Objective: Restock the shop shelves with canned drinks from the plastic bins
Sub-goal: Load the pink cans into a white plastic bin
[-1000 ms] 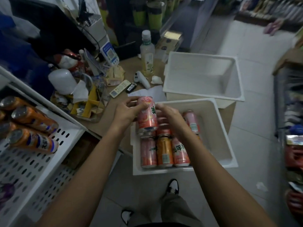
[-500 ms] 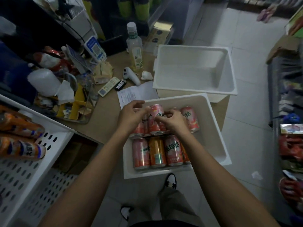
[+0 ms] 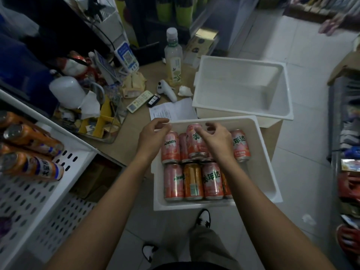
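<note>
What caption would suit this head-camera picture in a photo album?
Left hand and right hand poised above drink cans in a white bin at a cluttered counter.

Dim indoor light, bluish cast, wide-angle bending at edges, soft corners

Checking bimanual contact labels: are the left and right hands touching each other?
Apart. The head view shows a clear gap between the left hand and right hand, with a raised pink can visible in it.
</note>
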Tool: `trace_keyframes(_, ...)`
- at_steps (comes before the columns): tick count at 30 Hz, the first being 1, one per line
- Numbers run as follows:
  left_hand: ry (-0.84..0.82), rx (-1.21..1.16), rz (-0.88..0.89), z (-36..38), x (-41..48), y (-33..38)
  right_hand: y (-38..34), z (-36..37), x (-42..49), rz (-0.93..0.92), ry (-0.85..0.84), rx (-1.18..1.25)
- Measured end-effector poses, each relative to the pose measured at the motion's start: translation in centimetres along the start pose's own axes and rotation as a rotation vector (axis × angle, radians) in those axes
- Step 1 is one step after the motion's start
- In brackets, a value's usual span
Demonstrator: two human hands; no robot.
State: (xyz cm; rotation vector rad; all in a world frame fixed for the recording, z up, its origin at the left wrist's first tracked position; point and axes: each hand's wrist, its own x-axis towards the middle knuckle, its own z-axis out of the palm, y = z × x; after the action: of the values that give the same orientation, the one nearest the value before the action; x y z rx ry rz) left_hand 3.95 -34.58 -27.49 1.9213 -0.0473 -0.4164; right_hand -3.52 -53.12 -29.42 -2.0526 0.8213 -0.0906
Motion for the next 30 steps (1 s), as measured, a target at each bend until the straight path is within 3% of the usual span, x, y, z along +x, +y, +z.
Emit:
trace_keyframes(5, 0.044, -0.054, 0.062, -1.4, -0.5, 1.2, -3.2, 0.0, -1.2, -0.132, -0.063, 0.207)
trace_keyframes(12, 0.129, -0.108, 0.103, -6.0, -2.5, 2.5, -8.3, 2.2, -3.0, -0.251, -0.147, 0.284)
trace_keyframes(17, 0.288, -0.153, 0.145, -12.1, -5.4, 3.2, -13.9, 4.6, -5.7, -0.388, -0.232, 0.35)
trace_keyframes(30, 0.778, -0.245, 0.255, -30.9, -18.6, 5.2, -30.1, 12.7, -19.3, -0.711, -0.642, 0.498)
